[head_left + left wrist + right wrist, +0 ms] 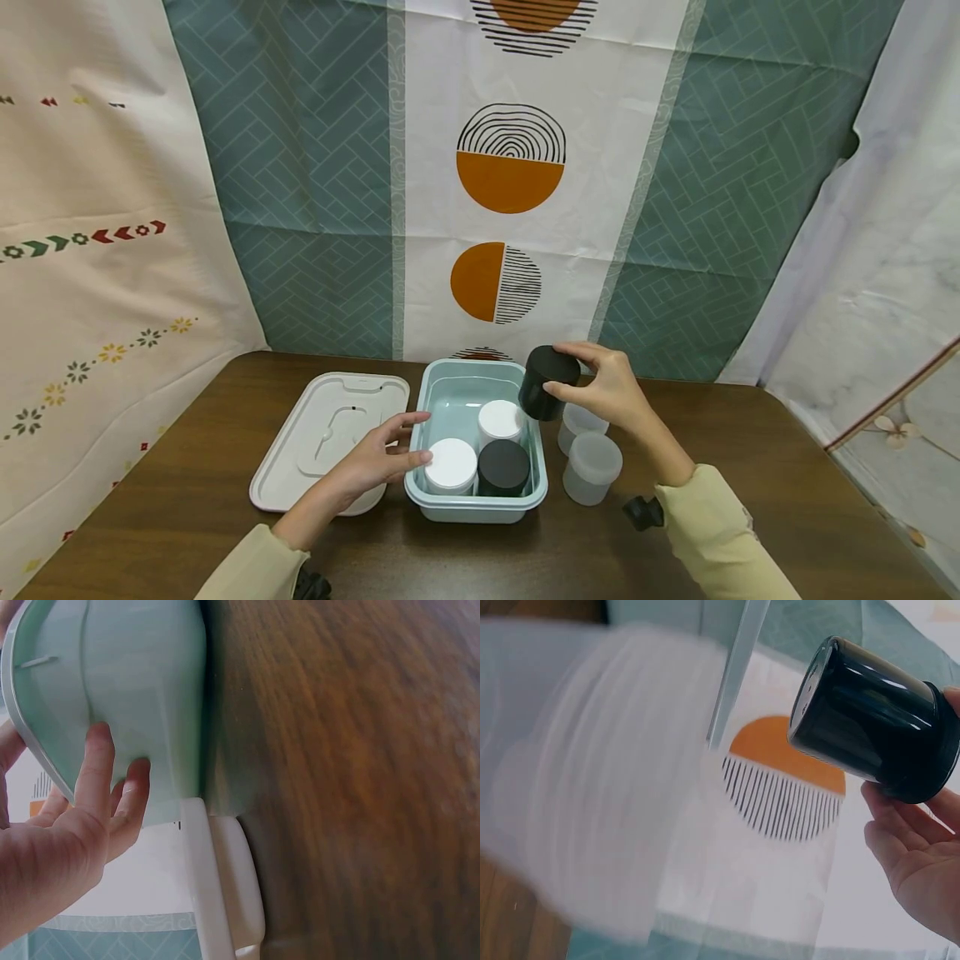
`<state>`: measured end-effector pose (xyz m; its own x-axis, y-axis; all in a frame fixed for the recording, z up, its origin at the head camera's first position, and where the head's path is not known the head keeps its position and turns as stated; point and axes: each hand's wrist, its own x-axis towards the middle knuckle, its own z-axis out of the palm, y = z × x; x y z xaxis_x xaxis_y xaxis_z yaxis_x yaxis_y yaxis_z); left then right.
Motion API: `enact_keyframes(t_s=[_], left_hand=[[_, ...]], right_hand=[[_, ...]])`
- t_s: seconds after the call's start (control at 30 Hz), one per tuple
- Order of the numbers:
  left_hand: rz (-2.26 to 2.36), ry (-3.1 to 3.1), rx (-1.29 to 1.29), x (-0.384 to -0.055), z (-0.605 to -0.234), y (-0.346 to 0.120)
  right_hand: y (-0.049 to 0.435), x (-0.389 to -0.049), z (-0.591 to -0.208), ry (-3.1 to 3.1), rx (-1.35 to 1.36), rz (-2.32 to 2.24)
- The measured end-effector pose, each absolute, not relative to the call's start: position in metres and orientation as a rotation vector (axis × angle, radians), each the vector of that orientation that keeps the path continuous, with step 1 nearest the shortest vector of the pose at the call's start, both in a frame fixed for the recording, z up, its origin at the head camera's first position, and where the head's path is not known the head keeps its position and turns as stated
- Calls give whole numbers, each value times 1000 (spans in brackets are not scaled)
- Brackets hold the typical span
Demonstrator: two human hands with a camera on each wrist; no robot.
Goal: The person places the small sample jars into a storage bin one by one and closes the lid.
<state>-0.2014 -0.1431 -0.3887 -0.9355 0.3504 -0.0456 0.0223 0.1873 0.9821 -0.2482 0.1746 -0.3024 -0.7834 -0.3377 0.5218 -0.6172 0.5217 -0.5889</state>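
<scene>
My right hand [611, 387] grips a black lidded jar [542, 392] by its lid, thumb on one side and fingers on the other. The jar is raised, tilted, over the right rim of a pale blue plastic tub [450, 375]. In the right wrist view its glossy black side [870, 712] and base show. My left hand [375, 458] rests at the tub's left rim, thumb and index finger over the edge. Its other fingers touch the outer wall [142, 667], loosely spread. Inside the tub stand two white-lidded jars, one nearer [450, 465] and one farther [500, 419], and another black-lidded jar [503, 467].
Two translucent frosted jars, one nearer [592, 468] and one farther [579, 425], stand right of the tub. A flat white lid [300, 425] lies on the brown wooden table [480, 567] at left. Patterned cloths [315, 167] hang behind the table.
</scene>
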Motion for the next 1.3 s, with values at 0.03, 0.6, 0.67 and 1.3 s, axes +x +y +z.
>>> enact_keyframes(t_s=[0.03, 0.6, 0.67, 1.3], left_hand=[[1817, 2202, 356, -201, -389, -143], [1826, 2199, 341, -201, -388, -143], [1826, 2195, 345, -201, -388, -143], [1812, 2196, 348, -200, -386, -143]], right_hand=[[170, -248, -303, -2421, 804, 1148], [110, -246, -313, -2367, 1012, 1177], [105, -246, -316, -2379, 1014, 1179], [75, -252, -352, -2554, 1091, 1044]])
